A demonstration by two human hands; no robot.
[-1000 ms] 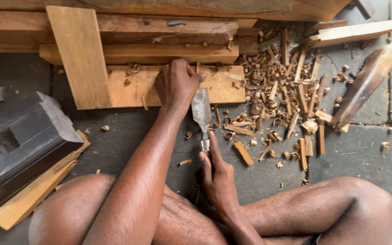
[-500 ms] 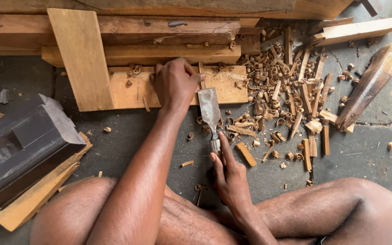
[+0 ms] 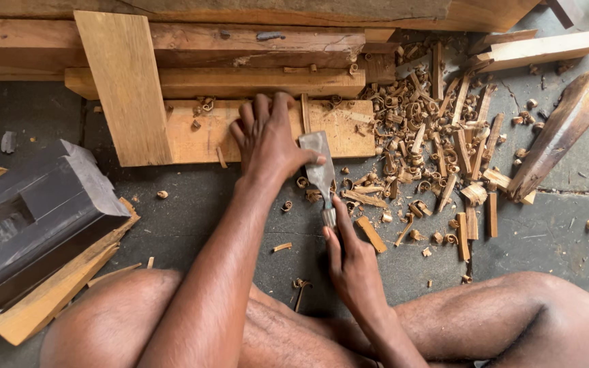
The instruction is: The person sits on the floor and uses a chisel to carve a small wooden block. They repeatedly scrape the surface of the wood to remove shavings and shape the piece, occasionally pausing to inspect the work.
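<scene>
A heap of curled wood shavings and short offcuts (image 3: 438,157) covers the dark stone floor (image 3: 553,232) to the right of the work, some of it spilling right up against the tool. A dark, notched wooden block (image 3: 32,218) sits at the left edge of the floor on top of pale slats, and a broad upright plank (image 3: 124,85) leans across the stacked timbers (image 3: 226,41) along the far edge. A weathered beam (image 3: 564,133) lies slanted near the far right corner. The flat board (image 3: 339,129) being worked rests against those timbers, between the plank and the shavings. The left hand (image 3: 267,140) presses down on this board, fingers spread, its thumb against the chisel (image 3: 320,170) blade. The right hand (image 3: 352,262) is closed around the chisel's handle, just nearer the knees, with the blade pointing toward the board's near edge.
</scene>
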